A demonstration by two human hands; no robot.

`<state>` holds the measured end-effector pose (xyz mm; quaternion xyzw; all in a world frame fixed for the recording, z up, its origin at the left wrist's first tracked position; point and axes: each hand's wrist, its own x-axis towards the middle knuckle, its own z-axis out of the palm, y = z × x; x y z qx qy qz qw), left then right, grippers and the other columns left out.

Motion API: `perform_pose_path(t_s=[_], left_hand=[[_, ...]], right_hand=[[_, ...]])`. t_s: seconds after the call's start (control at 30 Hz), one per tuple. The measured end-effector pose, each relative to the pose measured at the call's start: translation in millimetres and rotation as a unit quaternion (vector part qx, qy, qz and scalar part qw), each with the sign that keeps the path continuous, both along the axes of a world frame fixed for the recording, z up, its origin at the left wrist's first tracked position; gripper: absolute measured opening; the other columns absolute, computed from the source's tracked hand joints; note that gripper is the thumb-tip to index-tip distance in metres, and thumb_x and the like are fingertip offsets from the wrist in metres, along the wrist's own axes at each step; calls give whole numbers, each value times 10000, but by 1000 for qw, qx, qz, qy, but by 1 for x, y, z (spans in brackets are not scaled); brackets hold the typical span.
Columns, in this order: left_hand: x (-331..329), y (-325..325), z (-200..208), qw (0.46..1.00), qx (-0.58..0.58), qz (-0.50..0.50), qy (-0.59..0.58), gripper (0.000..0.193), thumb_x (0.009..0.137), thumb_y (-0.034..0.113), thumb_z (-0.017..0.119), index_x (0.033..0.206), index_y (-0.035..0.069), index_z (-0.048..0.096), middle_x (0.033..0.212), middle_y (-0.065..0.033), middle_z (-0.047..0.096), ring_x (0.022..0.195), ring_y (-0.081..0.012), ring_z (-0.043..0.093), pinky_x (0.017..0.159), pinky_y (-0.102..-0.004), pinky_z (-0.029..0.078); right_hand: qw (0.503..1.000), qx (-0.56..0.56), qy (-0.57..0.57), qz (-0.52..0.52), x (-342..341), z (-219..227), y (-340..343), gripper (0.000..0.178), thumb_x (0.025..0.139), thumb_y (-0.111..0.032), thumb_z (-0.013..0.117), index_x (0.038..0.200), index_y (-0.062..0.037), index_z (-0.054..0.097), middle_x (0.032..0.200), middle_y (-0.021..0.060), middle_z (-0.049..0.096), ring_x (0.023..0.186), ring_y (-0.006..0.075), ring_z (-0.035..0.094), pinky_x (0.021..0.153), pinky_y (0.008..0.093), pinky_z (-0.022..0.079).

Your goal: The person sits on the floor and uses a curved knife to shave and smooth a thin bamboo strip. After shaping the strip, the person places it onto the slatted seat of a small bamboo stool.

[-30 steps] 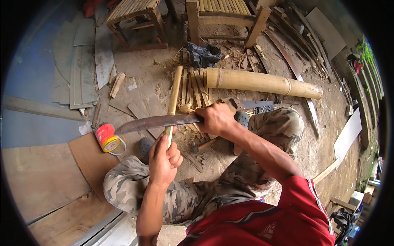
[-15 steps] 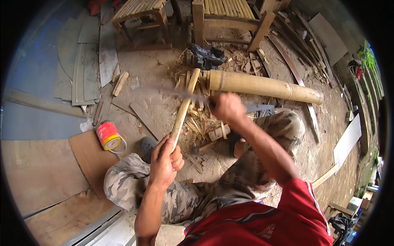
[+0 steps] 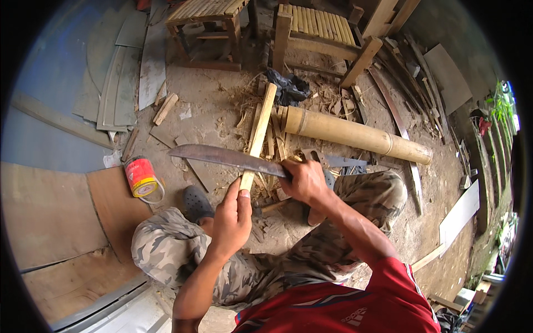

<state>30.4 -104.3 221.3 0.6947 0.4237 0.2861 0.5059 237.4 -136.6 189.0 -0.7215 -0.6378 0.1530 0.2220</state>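
Note:
My left hand [image 3: 232, 216] is closed around the lower end of a pale bamboo strip [image 3: 263, 122], which slants up and away. In my right hand [image 3: 305, 180] I grip the handle of a machete [image 3: 222, 157]. Its long dark blade points left and crosses the strip just above my left fingers, seemingly against it. The machete's handle is mostly hidden by my fingers. Beyond the blade, a thick bamboo pole [image 3: 355, 133] lies on the ground toward the right.
A handsaw [image 3: 344, 161] lies beside my right knee. Shavings and split pieces litter the ground between my feet. A red and yellow can [image 3: 140, 176] stands at left. Two bamboo-slat seats [image 3: 208, 11] and a black plastic bag [image 3: 288, 87] are at the far side.
The machete has come down and nearer to me, its blade now lower on the strip, close to my left hand. The strip stands a little more upright.

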Motion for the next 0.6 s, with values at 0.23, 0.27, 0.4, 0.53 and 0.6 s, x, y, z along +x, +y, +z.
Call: perform_pose_path(t_s=[0.23,0.27,0.4,0.53,0.6], left_hand=[[6,-4,8,981,157,-5,116,259,981,120,499,1184,-36,539,654,-226,615,596,-389,651,518,-449,490],[8,-3,8,979,162,-2,124,260,984,116,489,1186,-42,532,655,-225,607,600,-397,645,527,-450,482],[8,-1,8,969,200,-15,144,268,982,112,486,1200,-41,519,647,-223,597,607,-412,635,527,-467,471],[7,5,3,962,213,-7,171,251,980,110,487,1184,-31,526,655,-226,601,611,-412,634,524,-472,467],[6,6,2,965,193,3,179,244,979,111,489,1177,-26,530,669,-231,607,615,-412,634,527,-470,468]], right_hand=[[999,-10,-6,-31,7,4,11,105,715,-154,674,800,-94,660,672,122,670,545,319,638,516,425,512],[998,36,-43,-33,10,4,15,102,715,-147,669,804,-96,659,651,117,663,542,316,639,518,425,513],[998,35,-28,45,-4,3,1,83,717,-130,656,794,-101,665,636,116,658,534,321,634,518,439,507],[999,17,-42,-6,5,-13,18,140,776,-215,654,893,-152,697,608,123,646,517,306,635,504,434,502],[999,4,-40,8,-3,-12,12,163,782,-243,649,901,-146,701,626,130,657,530,313,641,515,447,507]])
